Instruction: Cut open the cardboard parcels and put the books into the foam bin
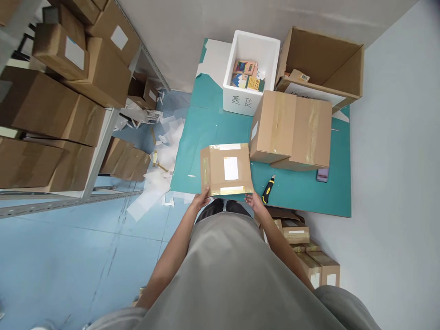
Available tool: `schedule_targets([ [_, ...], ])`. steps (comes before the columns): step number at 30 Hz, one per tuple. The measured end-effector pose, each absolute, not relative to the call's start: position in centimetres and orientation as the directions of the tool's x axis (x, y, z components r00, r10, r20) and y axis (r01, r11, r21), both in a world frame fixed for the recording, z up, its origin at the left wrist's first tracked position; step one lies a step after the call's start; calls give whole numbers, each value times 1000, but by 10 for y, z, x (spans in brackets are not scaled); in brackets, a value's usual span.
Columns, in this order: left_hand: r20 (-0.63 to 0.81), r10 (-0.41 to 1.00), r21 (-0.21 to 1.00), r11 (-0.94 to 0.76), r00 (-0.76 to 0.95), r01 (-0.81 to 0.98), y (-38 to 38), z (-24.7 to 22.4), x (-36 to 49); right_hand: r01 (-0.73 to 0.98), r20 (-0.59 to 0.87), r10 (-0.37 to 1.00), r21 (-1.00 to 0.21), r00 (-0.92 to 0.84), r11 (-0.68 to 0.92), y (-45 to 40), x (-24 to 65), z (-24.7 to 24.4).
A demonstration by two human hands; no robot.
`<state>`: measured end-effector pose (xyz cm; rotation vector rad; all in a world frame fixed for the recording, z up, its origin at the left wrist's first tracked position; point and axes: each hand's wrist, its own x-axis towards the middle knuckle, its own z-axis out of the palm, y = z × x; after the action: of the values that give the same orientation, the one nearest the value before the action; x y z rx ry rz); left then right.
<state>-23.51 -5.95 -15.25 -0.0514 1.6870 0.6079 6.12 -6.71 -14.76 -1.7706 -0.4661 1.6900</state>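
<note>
A flat cardboard box with tape along its edges and a white label in the middle lies at the front edge of the green table. My left hand grips its near left corner, thumb on top and fingers partly hidden below. At the near right corner, my right hand holds the box's edge with bent fingers. Just right of that hand rests a black and yellow utility knife. Two taped cardboard cartons stand behind the knife, close to the flat box.
A white foam box with books and an open carton stand at the table's back. A phone lies by the cartons. Shelves of boxes stand left, paper scraps litter the floor, and more boxes sit below right.
</note>
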Motion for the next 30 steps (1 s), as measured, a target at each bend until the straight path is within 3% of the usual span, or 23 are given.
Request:
schedule_targets([
  [3,-868,348,442,867,-354,-229,-56,-155,-250,-110,-719,632,-681,291,-724,-55,88,-143],
  [6,-763,459,568,812,-456,-133,-36,-157,-261,-58,-646,679,-738,348,-672,-27,99,-136],
  [9,-692,529,641,763,-491,-81,-9,-159,-262,-33,-601,743,-784,295,-620,1,92,-128],
  [15,-701,551,656,748,-453,-105,8,-154,-262,-38,-521,849,-854,85,-520,25,47,-100],
  [22,-721,659,693,698,-214,-180,5,-120,-280,-113,-258,964,-958,-61,-264,12,43,-36],
  [26,-665,746,741,654,-36,-150,24,-92,-281,-167,-240,969,-960,62,-227,-7,83,-9],
  [30,-627,750,763,645,211,-27,62,-65,-265,-227,-255,913,-956,319,-188,-52,129,2],
])
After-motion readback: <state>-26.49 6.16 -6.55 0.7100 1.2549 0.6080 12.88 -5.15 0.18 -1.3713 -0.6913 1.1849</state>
